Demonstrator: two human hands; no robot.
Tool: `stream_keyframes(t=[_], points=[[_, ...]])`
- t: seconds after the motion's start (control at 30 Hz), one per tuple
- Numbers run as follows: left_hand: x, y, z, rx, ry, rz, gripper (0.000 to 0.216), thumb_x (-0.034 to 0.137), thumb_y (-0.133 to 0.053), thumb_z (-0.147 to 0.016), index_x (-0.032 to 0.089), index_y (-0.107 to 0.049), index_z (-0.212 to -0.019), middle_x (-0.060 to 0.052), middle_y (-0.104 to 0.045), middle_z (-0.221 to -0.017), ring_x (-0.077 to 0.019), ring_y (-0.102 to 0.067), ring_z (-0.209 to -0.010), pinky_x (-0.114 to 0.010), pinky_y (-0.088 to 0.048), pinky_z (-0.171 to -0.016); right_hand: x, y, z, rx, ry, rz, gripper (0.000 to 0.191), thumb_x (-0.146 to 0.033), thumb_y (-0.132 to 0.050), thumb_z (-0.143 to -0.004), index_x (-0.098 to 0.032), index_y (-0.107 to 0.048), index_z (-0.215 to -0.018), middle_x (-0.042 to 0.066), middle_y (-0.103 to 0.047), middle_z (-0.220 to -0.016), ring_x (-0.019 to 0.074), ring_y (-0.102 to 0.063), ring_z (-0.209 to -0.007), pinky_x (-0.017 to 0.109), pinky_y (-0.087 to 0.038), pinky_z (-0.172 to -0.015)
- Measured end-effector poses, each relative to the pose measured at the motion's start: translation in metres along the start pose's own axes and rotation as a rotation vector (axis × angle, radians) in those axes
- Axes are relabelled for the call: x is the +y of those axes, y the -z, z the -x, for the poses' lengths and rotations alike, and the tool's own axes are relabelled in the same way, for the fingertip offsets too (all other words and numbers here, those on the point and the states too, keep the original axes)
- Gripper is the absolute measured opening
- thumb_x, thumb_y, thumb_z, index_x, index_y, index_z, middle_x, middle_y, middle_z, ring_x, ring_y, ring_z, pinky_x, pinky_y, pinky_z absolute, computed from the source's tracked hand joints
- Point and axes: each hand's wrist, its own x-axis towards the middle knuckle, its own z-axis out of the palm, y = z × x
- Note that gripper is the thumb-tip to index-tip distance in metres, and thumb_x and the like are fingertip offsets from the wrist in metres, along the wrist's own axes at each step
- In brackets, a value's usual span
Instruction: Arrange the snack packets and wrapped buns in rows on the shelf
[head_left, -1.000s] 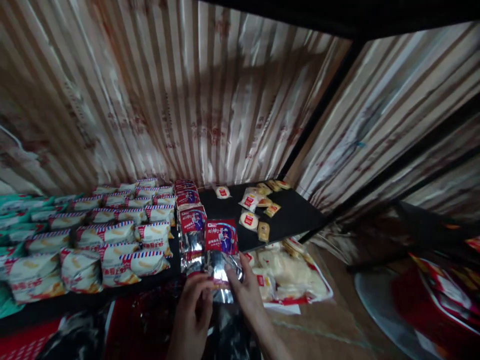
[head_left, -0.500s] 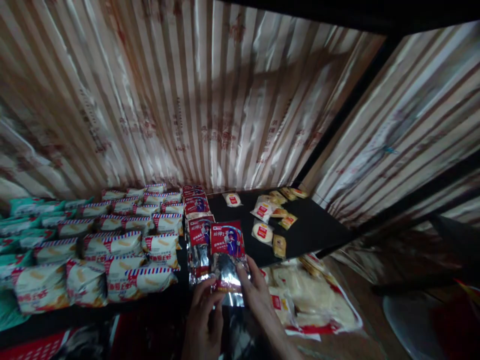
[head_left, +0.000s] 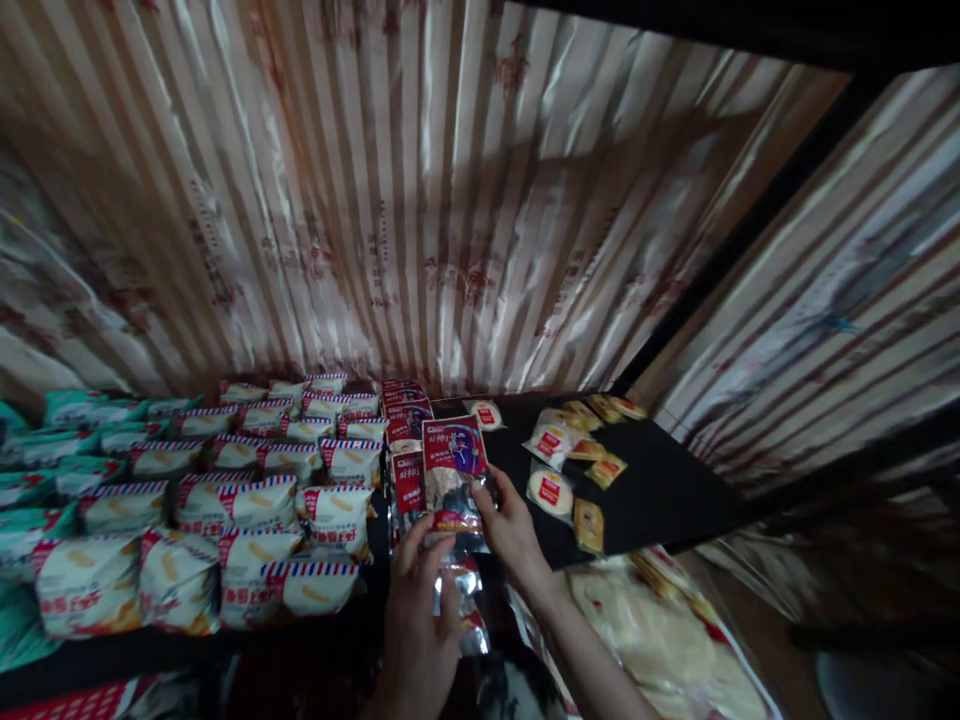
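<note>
My right hand (head_left: 514, 530) grips a red, dark-and-silver snack packet (head_left: 454, 465) by its lower right side, thumb on the front. At the packet's lower left corner, my left hand (head_left: 424, 600) has its fingers bent against the edge; its exact hold is partly hidden. The packet is raised over a row of matching red packets (head_left: 405, 405) and overlaps the front one (head_left: 406, 490). More silver packet ends (head_left: 471, 610) show below, between my hands; what supports them is unclear.
White snack bags (head_left: 322, 590) stand in rows on the left, with green bags (head_left: 45, 480) beyond. Round and square wrapped snacks (head_left: 551, 490) lie on the black table (head_left: 667, 480). A large bag of pale snacks (head_left: 652, 640) sits lower right. Striped sheeting (head_left: 375, 200) hangs behind.
The held packet has moved forward and left over the row of red packets, both hands going with it. Silver packet ends below now show more. The view has shifted slightly.
</note>
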Motion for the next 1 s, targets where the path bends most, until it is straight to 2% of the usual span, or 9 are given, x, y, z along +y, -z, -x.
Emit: stream_keyframes(t=[0.13,0.2,0.37,0.53,0.7,1.0], points=[[-0.006,-0.009,-0.018,0.075,0.027,-0.023,0.034,0.016,-0.038,-0.087,0.018,-0.063,-0.109,-0.013,-0.053,-0.13,-0.0233,-0.051,-0.122,-0.046,-0.047,-0.099,0.0,-0.014,-0.027,-0.033,0.019,0.039,0.068,-0.049,-0.062,-0.071,-0.016,-0.048,-0.129,0.008,-0.07,-0.102,0.0238,-0.066,-0.09,0.036,-0.052,-0.078],[-0.009,-0.012,-0.029,0.082,0.026,-0.055,0.034,0.016,-0.037,-0.087,0.017,-0.063,-0.108,-0.015,-0.052,-0.131,-0.0253,-0.048,-0.125,-0.05,-0.044,-0.102,0.0,-0.022,-0.041,-0.062,0.042,0.043,0.067,-0.045,-0.06,-0.073,-0.017,-0.046,-0.133,0.007,-0.07,-0.104,0.0242,-0.066,-0.093,0.036,-0.052,-0.079],[-0.013,-0.013,-0.045,0.074,-0.018,-0.117,0.036,0.012,-0.036,-0.086,0.014,-0.063,-0.11,-0.015,-0.052,-0.132,-0.0285,-0.037,-0.133,-0.055,-0.038,-0.106,0.001,-0.041,-0.077,-0.077,0.162,0.149,0.051,-0.037,-0.057,-0.075,-0.018,-0.056,-0.123,0.007,-0.068,-0.109,0.023,-0.064,-0.1,0.038,-0.048,-0.089],[-0.021,-0.016,-0.044,0.095,0.002,-0.103,0.037,0.011,-0.04,-0.085,0.018,-0.062,-0.113,-0.012,-0.052,-0.133,-0.0271,-0.037,-0.134,-0.053,-0.038,-0.106,-0.003,-0.06,-0.105,-0.11,0.22,0.35,0.044,-0.027,-0.057,-0.077,-0.018,-0.058,-0.119,0.008,-0.068,-0.111,0.0227,-0.063,-0.103,0.038,-0.046,-0.092],[-0.029,-0.022,-0.049,0.117,0.051,-0.093,0.039,0.01,-0.043,-0.082,0.019,-0.062,-0.115,-0.011,-0.051,-0.135,-0.0275,-0.035,-0.135,-0.053,-0.034,-0.109,-0.009,-0.078,-0.123,-0.128,0.21,0.542,0.043,-0.023,-0.057,-0.079,-0.019,-0.057,-0.121,0.008,-0.068,-0.113,0.0229,-0.062,-0.106,0.036,-0.046,-0.091],[-0.035,-0.026,-0.058,0.096,0.067,-0.123,0.04,0.009,-0.044,-0.081,0.015,-0.061,-0.116,-0.014,-0.046,-0.139,-0.0294,-0.03,-0.137,-0.053,-0.032,-0.11,-0.01,-0.1,-0.137,-0.158,0.229,0.793,0.042,-0.026,-0.057,-0.082,-0.016,-0.059,-0.123,0.011,-0.068,-0.11,0.025,-0.063,-0.103,0.032,-0.047,-0.086]])
